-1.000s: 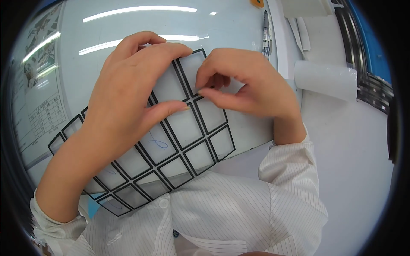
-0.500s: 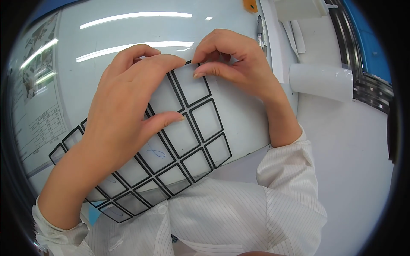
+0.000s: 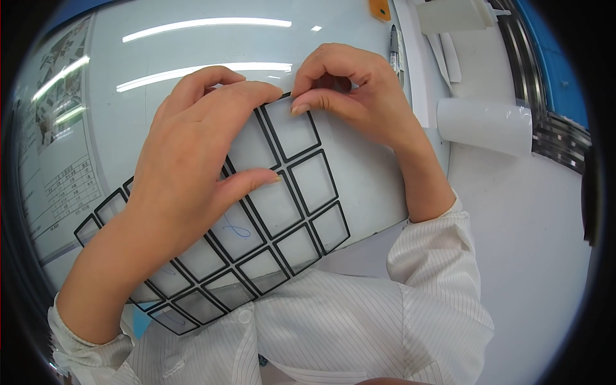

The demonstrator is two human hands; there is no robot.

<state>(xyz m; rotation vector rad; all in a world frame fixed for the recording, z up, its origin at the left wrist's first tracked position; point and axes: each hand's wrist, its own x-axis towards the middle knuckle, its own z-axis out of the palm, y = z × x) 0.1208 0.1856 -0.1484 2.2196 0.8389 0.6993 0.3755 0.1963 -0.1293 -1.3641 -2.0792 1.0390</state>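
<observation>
A clear sheet printed with rows of black rectangular frames (image 3: 277,204) lies tilted on the white table, its lower edge reaching over the table's front edge toward my shirt. Across its left part rests my left hand (image 3: 192,135), thumb stretched out over the frames and apart from the bent fingers; the index fingertip touches the sheet's top edge. At the upper right corner, my right hand (image 3: 350,86) pinches the sheet's edge between thumb and index finger, the other fingers curled. The left hand and forearm hide part of the frames.
A printed paper (image 3: 64,141) with pictures and a table lies at the left. Toward the right are a pen (image 3: 394,48), an orange piece (image 3: 379,9), a white roll (image 3: 484,125) and a pale holder (image 3: 452,14). A metal rail (image 3: 558,135) runs beyond.
Both hands keep nearly the same pose. The right thumb and index finger have shifted very slightly at the sheet's corner; the whole view has drifted a few pixels.
</observation>
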